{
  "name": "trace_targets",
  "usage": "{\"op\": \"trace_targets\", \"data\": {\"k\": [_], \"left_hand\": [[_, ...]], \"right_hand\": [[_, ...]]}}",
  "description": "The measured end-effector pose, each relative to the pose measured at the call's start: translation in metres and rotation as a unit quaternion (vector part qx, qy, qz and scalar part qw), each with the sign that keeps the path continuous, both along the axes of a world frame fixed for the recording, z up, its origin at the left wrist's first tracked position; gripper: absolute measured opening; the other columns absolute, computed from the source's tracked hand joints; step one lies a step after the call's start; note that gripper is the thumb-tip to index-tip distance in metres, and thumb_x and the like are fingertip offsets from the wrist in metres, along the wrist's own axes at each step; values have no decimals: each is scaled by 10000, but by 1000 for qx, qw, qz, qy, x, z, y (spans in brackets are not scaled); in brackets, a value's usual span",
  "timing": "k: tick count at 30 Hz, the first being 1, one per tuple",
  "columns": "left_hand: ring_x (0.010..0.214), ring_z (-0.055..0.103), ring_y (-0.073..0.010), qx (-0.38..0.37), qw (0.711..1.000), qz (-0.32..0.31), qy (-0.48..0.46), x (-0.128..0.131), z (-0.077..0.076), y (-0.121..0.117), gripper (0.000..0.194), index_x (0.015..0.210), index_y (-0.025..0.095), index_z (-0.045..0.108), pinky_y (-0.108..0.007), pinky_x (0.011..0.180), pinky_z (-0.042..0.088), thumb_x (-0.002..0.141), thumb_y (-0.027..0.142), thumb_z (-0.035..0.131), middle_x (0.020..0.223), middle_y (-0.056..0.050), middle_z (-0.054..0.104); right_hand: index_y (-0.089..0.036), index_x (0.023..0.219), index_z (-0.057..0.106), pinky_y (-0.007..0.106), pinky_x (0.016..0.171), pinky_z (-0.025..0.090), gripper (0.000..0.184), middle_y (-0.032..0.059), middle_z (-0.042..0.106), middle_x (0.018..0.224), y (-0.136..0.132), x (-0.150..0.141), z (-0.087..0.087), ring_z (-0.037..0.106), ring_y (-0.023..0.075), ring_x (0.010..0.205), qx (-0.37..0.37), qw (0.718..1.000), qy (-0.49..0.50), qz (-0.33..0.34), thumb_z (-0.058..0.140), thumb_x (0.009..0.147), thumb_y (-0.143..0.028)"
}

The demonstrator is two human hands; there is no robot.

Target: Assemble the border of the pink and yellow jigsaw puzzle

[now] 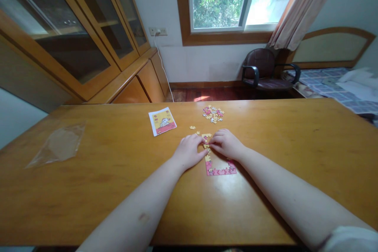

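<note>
A partly joined jigsaw puzzle border point(221, 172) lies on the table, pink along its near side and yellow up its left side. My left hand point(190, 150) is at the outer left of that strip, thumb and index finger closed about a yellow jigsaw piece point(207, 147). From the right, my right hand point(226, 143) reaches over the border with its fingers together, fingertips on the same strip. Fingers partly cover the pieces between them. Just beyond the left hand lie two loose yellow pieces, one point(192, 127) farther out than the other point(197, 133).
A pile of loose puzzle pieces point(213, 113) lies near the far edge of the wooden table point(118, 197). Left of it is a picture card point(163, 121). A clear plastic bag point(60, 143) rests at the far left. Behind the table stands an office chair point(262, 71).
</note>
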State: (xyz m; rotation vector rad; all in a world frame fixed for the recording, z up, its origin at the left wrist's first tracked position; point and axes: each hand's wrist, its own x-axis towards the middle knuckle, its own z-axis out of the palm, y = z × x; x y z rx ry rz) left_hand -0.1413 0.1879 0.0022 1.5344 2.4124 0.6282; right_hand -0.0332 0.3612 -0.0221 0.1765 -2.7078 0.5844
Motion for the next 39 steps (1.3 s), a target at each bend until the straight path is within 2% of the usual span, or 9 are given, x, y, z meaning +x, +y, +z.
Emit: {"op": "trace_targets", "data": {"k": [11,30,39], "left_hand": [[977,583,-230,-5,1000,-5,8,-2,-2,-1,258,1019,262,661,-353,904,446,787,372,637,1008,-48,631],[932,586,-220,-4,1000,4,24,-3,-2,0,150,906,240,653,-337,859,457,810,346,605,949,-46,633],[943,584,-217,-6,1000,11,24,-4,-1,0,154,918,236,644,-334,865,453,811,342,613,965,-44,637]], "right_hand": [[-210,809,704,320,772,410,104,38,687,771,0,0,1,599,166,759,3,1000,-8,0,628,849,-268],[-209,801,698,326,774,403,123,39,684,781,-3,0,-1,592,171,771,22,999,-30,-16,612,853,-280],[-205,806,703,319,780,397,137,39,679,782,-4,1,0,589,167,779,18,999,-28,-21,611,860,-291]]}}
